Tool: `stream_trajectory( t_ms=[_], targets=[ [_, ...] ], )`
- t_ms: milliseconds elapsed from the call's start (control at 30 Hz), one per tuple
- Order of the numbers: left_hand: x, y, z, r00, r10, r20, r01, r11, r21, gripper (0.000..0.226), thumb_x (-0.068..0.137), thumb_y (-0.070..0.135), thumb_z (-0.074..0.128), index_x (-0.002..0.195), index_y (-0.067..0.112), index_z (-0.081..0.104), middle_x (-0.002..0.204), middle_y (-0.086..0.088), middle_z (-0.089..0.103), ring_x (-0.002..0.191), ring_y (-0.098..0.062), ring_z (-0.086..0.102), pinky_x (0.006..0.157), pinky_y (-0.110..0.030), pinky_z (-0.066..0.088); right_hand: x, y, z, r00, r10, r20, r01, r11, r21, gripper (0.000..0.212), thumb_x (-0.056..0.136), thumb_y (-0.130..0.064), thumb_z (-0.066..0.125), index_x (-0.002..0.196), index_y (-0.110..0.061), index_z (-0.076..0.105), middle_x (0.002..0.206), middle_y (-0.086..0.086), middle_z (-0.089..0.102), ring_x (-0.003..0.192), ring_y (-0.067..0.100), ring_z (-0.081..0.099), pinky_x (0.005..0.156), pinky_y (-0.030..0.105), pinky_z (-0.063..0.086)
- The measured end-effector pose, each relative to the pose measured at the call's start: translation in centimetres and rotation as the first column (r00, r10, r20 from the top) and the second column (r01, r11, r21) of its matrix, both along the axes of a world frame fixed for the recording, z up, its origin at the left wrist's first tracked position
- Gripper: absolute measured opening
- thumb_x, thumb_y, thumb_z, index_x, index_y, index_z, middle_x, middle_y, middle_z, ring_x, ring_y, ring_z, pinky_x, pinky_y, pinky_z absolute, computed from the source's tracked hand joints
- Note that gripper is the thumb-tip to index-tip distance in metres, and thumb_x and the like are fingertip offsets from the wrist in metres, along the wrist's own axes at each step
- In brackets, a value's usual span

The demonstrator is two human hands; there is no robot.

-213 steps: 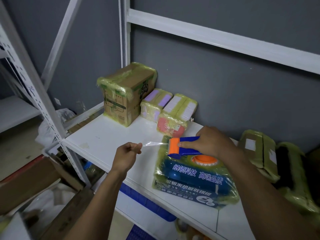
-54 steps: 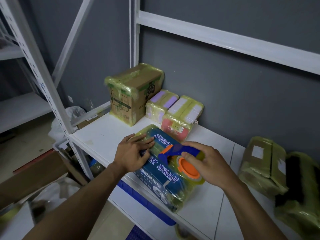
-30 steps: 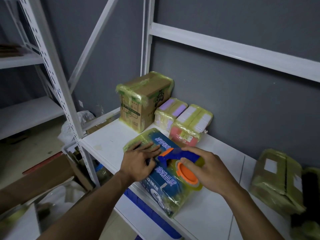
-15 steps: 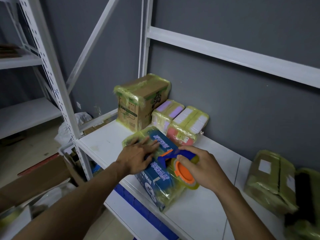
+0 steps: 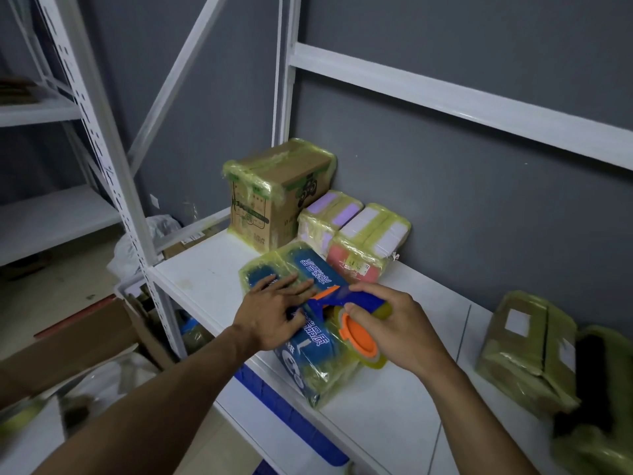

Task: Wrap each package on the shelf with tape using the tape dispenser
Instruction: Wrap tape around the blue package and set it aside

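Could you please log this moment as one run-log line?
step: taping blue package | left hand: flat on it | right hand: grips tape dispenser atop it

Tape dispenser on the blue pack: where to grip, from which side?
Grip the tape dispenser by its blue handle, coming from above-right, as the right hand does. The handle sits over the roll; the orange cutter end points left, toward the left hand.

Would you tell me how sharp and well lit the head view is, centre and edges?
Head view: dim, flat light, no hard shadows; left hand, right hand, tape dispenser and blue package are sharp; the wrapped package at the lower right edge is smeared; wide-angle distortion makes the shelf upright lean.
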State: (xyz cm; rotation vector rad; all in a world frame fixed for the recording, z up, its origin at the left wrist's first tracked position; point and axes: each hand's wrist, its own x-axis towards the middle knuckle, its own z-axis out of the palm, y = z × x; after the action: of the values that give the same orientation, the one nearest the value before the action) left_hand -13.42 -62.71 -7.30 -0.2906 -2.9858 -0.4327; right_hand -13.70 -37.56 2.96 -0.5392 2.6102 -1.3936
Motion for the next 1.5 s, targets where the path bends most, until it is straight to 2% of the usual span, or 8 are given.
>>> stream_trajectory(
  t_ms=[200, 400, 533, 733, 1100, 1333, 1400, 1500],
  targets=[
    [-0.2, -0.5, 0.1, 1.000, -0.026, 0.006, 0.026, 0.999, -0.044, 0.070, 0.088, 0.055, 0.011, 0.157, 0.046, 0.023, 0.163, 0.027, 0.014, 0.153, 0.001, 0.002, 0.124, -0.033, 0.004, 1.1, 1.8, 0.2, 1.000, 0.006, -0.007, -0.006, 1.000, -0.004, 0.024, 0.089, -0.034, 0.078, 0.110, -0.044, 0.070, 0.099, -0.031, 0.069, 0.099, -0.010, 0.062, 0.068, 0.007, 0.048],
    [-0.5, -0.8, 0.0, 0.998, -0.066, 0.019, 0.066, 0.997, -0.042, 0.069, 0.092, 0.053, 0.012, 0.159, 0.042, 0.021, 0.165, 0.024, 0.012, 0.154, -0.002, -0.001, 0.126, -0.041, 0.006, 1.2, 1.6, -0.4, 1.000, 0.000, 0.004, 0.000, 1.000, 0.006, 0.026, 0.091, -0.035, 0.076, 0.116, -0.040, 0.070, 0.107, -0.025, 0.068, 0.099, -0.016, 0.057, 0.066, 0.003, 0.045],
    [0.0, 0.4, 0.6, 0.991, -0.134, 0.013, 0.133, 0.989, 0.061, 0.071, 0.090, 0.044, 0.016, 0.161, 0.036, 0.020, 0.166, 0.017, 0.013, 0.156, -0.007, -0.003, 0.127, -0.038, 0.003, 0.6, 1.9, -0.8, 1.000, -0.029, 0.008, 0.029, 1.000, 0.006, 0.026, 0.091, -0.039, 0.076, 0.115, -0.043, 0.070, 0.110, -0.023, 0.069, 0.100, -0.008, 0.061, 0.069, 0.006, 0.048],
    [0.8, 1.2, -0.5, 0.995, -0.093, -0.041, 0.094, 0.995, 0.027, 0.066, 0.093, 0.044, 0.016, 0.159, 0.041, 0.025, 0.162, 0.024, 0.024, 0.153, 0.000, 0.010, 0.118, -0.037, 0.023, 0.6, 1.9, -1.3, 0.998, -0.034, 0.047, 0.034, 0.999, -0.015, 0.032, 0.089, -0.042, 0.077, 0.120, -0.042, 0.068, 0.115, -0.022, 0.068, 0.104, 0.002, 0.064, 0.067, 0.009, 0.050],
    [0.6, 1.4, -0.2, 0.992, -0.078, -0.101, 0.079, 0.997, 0.009, 0.065, 0.092, 0.043, 0.021, 0.154, 0.038, 0.037, 0.157, 0.025, 0.032, 0.150, 0.003, 0.019, 0.117, -0.030, 0.027, 1.8, 3.5, -0.9, 0.997, -0.048, 0.054, 0.050, 0.998, -0.026, 0.030, 0.088, -0.040, 0.078, 0.115, -0.047, 0.069, 0.114, -0.022, 0.070, 0.106, 0.002, 0.065, 0.079, 0.022, 0.057],
    [0.8, 1.6, 0.2, 0.993, -0.099, -0.068, 0.100, 0.995, 0.011, 0.069, 0.091, 0.042, 0.022, 0.160, 0.037, 0.022, 0.162, 0.015, 0.032, 0.152, -0.004, 0.019, 0.123, -0.040, 0.022, 1.9, 4.2, -1.7, 0.995, -0.023, 0.101, 0.024, 1.000, -0.006, 0.032, 0.090, -0.042, 0.076, 0.121, -0.043, 0.067, 0.117, -0.021, 0.069, 0.109, 0.004, 0.064, 0.083, 0.024, 0.058],
    [1.1, 2.0, 0.2, 0.992, -0.117, -0.044, 0.119, 0.992, 0.047, 0.072, 0.089, 0.040, 0.025, 0.161, 0.039, 0.015, 0.165, 0.016, 0.024, 0.154, -0.005, 0.014, 0.125, -0.040, 0.016, 2.0, 4.2, -1.7, 0.994, -0.021, 0.108, 0.021, 1.000, -0.006, 0.032, 0.090, -0.041, 0.076, 0.121, -0.044, 0.067, 0.118, -0.021, 0.069, 0.109, 0.004, 0.064, 0.084, 0.027, 0.059],
    [1.5, 3.1, -0.2, 0.988, -0.149, -0.030, 0.150, 0.987, 0.058, 0.071, 0.088, 0.041, 0.021, 0.160, 0.040, 0.022, 0.165, 0.020, 0.022, 0.154, -0.001, 0.008, 0.126, -0.037, 0.010, 2.0, 4.2, -1.8, 0.993, -0.049, 0.110, 0.050, 0.999, -0.009, 0.033, 0.090, -0.039, 0.075, 0.122, -0.045, 0.067, 0.117, -0.021, 0.069, 0.109, 0.005, 0.064, 0.087, 0.030, 0.059]
  ],
)
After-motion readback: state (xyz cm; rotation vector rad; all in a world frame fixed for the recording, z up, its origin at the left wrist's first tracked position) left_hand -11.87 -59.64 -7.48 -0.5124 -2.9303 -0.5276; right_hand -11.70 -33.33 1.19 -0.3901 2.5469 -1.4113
